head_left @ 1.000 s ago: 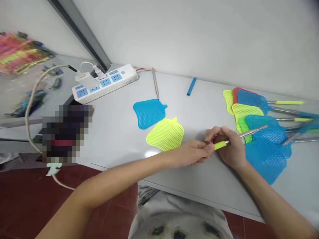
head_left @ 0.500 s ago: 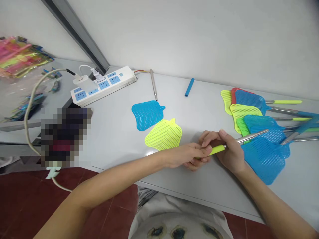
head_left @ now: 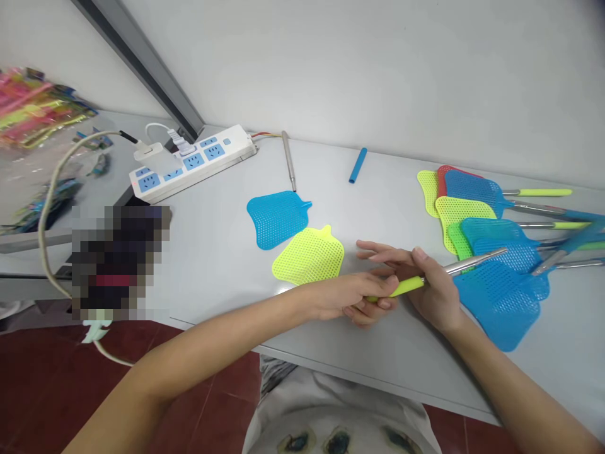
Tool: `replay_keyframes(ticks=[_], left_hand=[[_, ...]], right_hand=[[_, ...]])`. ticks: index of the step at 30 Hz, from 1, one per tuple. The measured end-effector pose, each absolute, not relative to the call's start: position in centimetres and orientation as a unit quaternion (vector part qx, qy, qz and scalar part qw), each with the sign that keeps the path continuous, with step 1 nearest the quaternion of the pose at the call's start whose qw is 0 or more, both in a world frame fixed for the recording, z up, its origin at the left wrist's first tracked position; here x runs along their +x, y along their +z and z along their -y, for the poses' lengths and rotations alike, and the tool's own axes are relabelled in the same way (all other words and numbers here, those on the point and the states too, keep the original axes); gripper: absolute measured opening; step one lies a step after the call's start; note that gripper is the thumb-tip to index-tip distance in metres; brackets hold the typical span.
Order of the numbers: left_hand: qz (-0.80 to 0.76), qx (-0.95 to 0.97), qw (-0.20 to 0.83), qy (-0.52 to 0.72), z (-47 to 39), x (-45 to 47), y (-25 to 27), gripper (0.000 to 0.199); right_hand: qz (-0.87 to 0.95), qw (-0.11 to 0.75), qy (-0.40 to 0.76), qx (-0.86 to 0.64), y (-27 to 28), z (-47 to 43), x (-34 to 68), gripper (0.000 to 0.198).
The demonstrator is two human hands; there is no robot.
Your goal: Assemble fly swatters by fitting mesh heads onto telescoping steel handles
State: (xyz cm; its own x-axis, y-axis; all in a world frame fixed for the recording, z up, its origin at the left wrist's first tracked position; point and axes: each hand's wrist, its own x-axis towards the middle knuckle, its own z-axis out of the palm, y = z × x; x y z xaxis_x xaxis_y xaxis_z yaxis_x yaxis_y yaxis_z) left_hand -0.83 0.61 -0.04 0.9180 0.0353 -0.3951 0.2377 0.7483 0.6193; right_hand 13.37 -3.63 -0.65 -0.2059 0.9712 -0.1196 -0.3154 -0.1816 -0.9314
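Note:
Both my hands are on one fly swatter handle, a silver metal rod [head_left: 475,261] with a yellow-green grip sleeve [head_left: 410,285]. My left hand [head_left: 362,296] is closed around the sleeve's end. My right hand [head_left: 435,287] holds the rod in the crook of its thumb, with a couple of its fingers stretched out to the left. The rod's bare tip points right, over a pile of swatters. Left of my hands lie a loose yellow swatter head [head_left: 312,255] and a blue swatter head [head_left: 278,219].
Behind them lie another metal rod [head_left: 288,161] and a blue sleeve [head_left: 358,165]. Several swatters with handles, one of them a blue swatter [head_left: 505,309], overlap at the right. A power strip [head_left: 193,164] with a cable and a blurred-out object [head_left: 123,258] are at left.
My right hand's fingers have uncurled from near the left hand and now stretch out leftward. More of the sleeve's end shows at my left hand. The handle has hardly moved.

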Motion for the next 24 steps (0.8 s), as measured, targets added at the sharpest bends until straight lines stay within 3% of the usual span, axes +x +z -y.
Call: replay_keyframes(ticks=[8, 16, 24], left_hand=[[-0.154, 0.315, 0.933, -0.084, -0.8, -1.0, -0.4, 0.04], [-0.186, 0.382, 0.905, 0.013, -0.1, -0.7, 0.3, 0.036], [-0.242, 0.496, 0.832, 0.06, 0.0, -0.7, -0.3, 0.038]], right_hand=[[0.417, 0.485, 0.657, -0.399, -0.4, 3.5, 13.3, 0.049], [0.406, 0.43, 0.626, -0.509, -0.8, 3.1, 14.6, 0.041], [0.185, 0.594, 0.634, -0.459, 0.6, 2.4, 14.6, 0.02]])
